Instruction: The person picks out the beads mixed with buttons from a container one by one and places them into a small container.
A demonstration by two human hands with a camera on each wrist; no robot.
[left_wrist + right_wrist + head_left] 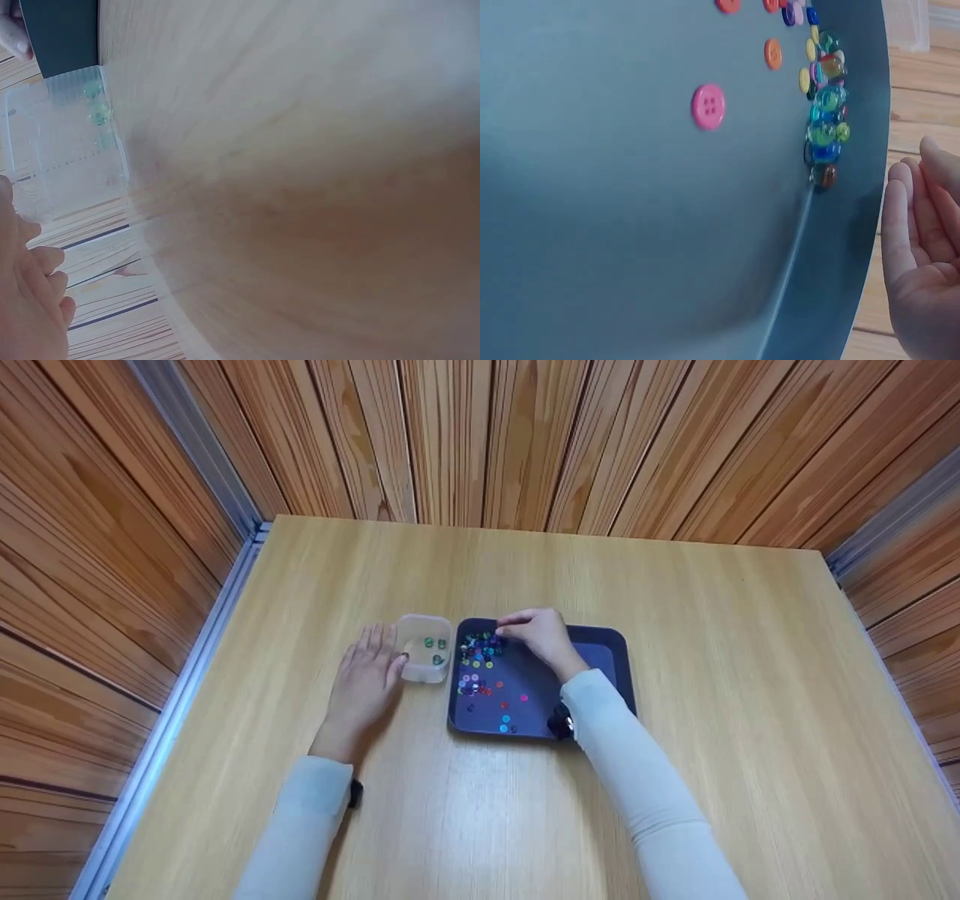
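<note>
Wooden table (480, 817), tray (544, 690), buttons (709, 106), fingers (516, 619) above

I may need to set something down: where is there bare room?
Bare table lies right of the tray, between tray and back wall, and on the near side between the sleeves. Crowded: the tray's left half, with beads, buttons and right hand, and the tight strip between tray and tub.

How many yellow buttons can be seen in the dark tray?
3. In the right wrist view, they lie in the tray beside the bead pile: a top yellow button, a middle yellow button and a lowest yellow button. Others may be hidden under the beads.
</note>
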